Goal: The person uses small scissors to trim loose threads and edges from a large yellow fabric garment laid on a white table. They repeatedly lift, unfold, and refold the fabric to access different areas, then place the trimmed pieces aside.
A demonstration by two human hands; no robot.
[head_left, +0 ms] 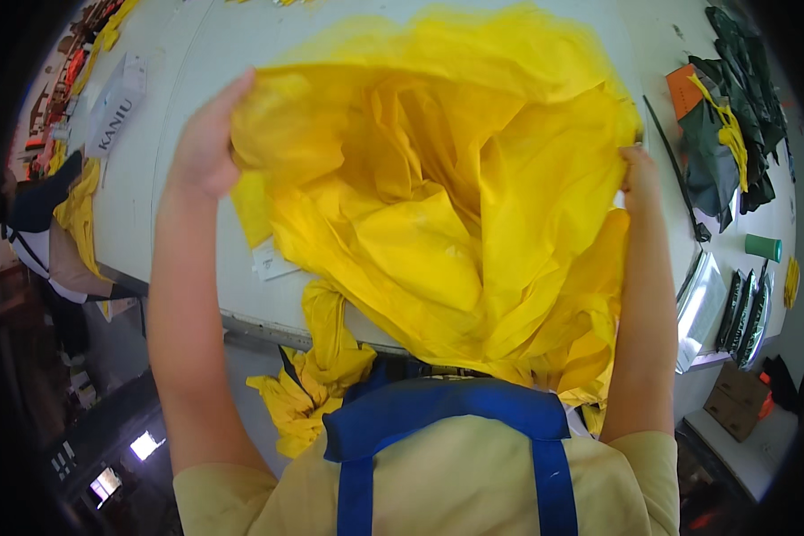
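A large piece of thin, shiny yellow fabric (420,241), seemingly a waterproof garment, is spread between my hands over the white table (183,116). It billows into a hollow that opens toward me, its far part blurred by motion. My left hand (207,143) is closed on its upper left edge, some fingertips hidden behind the cloth. On the opposite side my right hand (639,174) pinches the right edge with bent fingers. A small white card (272,260) lies under the fabric's left side. More bunched yellow fabric (317,384) hangs below the table's front edge, by my blue apron (447,406).
A white box (116,107) stands at the far left, near another person (49,241). On the right lie dark green garments (719,134), an orange piece (683,92), a green roll (763,247) and several plastic-wrapped packs (746,308). A brown carton (737,402) sits lower right.
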